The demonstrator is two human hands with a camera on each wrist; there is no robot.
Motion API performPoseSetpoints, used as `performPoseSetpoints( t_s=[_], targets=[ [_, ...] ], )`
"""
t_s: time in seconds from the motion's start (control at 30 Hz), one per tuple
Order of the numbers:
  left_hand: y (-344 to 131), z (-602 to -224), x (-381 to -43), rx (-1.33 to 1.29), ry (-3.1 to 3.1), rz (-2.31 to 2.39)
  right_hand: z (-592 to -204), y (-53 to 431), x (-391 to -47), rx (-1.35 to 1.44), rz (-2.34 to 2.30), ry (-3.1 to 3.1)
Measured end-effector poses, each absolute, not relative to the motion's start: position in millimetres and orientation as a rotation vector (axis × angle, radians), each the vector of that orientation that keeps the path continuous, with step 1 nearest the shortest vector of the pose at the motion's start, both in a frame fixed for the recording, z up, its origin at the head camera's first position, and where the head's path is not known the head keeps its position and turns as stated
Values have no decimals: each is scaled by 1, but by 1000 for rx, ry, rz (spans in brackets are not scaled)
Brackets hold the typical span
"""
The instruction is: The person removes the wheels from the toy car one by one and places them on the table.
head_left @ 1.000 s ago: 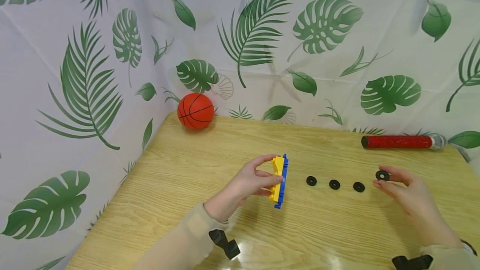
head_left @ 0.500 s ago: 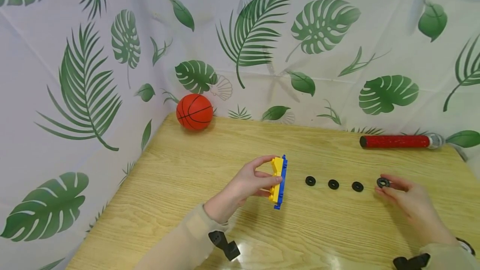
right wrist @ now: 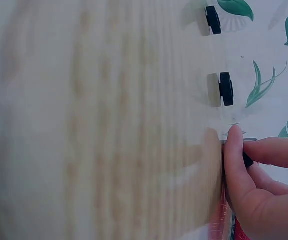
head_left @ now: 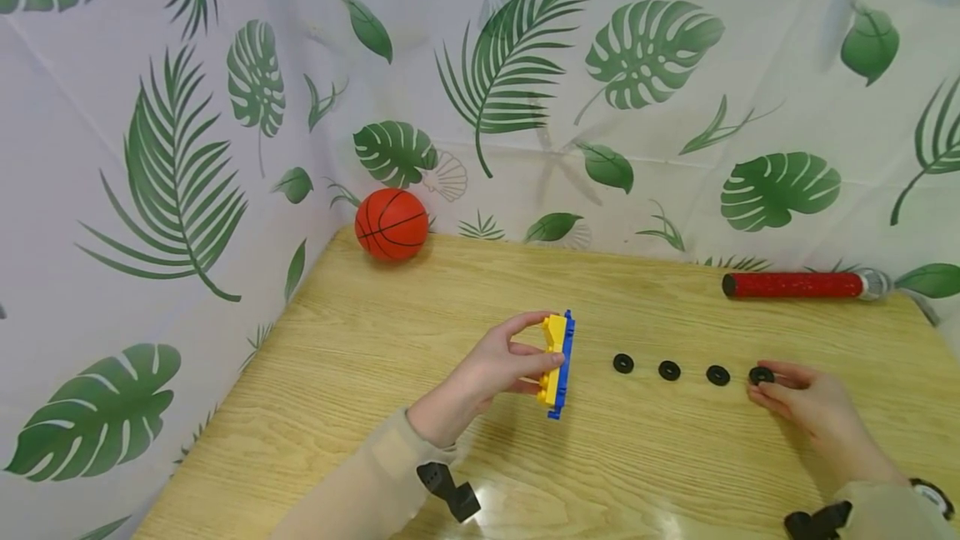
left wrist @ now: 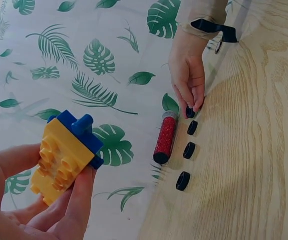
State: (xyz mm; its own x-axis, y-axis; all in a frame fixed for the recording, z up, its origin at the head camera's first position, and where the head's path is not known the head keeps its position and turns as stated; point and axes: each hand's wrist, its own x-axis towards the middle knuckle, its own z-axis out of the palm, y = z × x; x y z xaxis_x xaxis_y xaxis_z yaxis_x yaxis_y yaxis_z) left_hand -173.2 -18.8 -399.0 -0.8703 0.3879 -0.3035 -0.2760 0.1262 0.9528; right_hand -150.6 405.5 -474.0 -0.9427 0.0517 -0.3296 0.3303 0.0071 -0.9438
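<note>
My left hand [head_left: 498, 363] grips a toy block chassis [head_left: 556, 330], thumb on one side and fingers on the other. It is yellow with studs on one side and blue with peg-like axle ends on the other, held on its side above the table. At the right, my right hand [head_left: 817, 412] pinches a black ring-shaped toy wheel [head_left: 761, 373] low at the tabletop. To its left lie three matching wheels in a row: a near one [head_left: 717, 375], a middle one [head_left: 670, 370] and a far one [head_left: 623, 363]. In the right wrist view, the fingers partly hide the pinched wheel.
A small orange-red basketball [head_left: 392, 224] sits at the table's back left corner. Along the back right edge lies a red microphone [head_left: 795, 284] with a silver head. Leaf-print cloth [head_left: 652, 190] hangs behind and to the left of the wooden table [head_left: 322, 407].
My right hand has lowered the wheel to the tabletop, at the right end of the row, and the wheel has tilted flatter. The left hand and the chassis have stayed in place.
</note>
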Motion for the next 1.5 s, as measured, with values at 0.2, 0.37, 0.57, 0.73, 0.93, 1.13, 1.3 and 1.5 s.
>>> performPoseSetpoints(
  t_s=[0.2, 0.37, 0.57, 0.73, 0.93, 1.13, 1.3, 1.5],
  targets=[
    [-19, -400, -173, 108, 1926, 1793, -472, 405, -152, 399, -2041, 2064],
    [-19, -400, -173, 110, 1930, 1787, -472, 405, -153, 423, -1965, 2110],
    [-19, -399, -172, 118, 1933, 1783, -471, 405, -152, 438, -1905, 2133],
    [-19, -396, -171, 128, 1936, 1779, -468, 403, -151, 467, -1843, 2133],
    [-19, -396, -170, 134, 1933, 1783, -469, 405, -152, 473, -1855, 2112],
    [-19, -397, -170, 142, 1931, 1784, -467, 408, -149, 477, -1951, 2047],
    [-18, -395, -170, 127, 1928, 1791, -461, 411, -147, 451, -2061, 1971],
    [-20, -393, -170, 117, 1918, 1819, -452, 408, -146, 405, -2105, 2012]
  ],
)
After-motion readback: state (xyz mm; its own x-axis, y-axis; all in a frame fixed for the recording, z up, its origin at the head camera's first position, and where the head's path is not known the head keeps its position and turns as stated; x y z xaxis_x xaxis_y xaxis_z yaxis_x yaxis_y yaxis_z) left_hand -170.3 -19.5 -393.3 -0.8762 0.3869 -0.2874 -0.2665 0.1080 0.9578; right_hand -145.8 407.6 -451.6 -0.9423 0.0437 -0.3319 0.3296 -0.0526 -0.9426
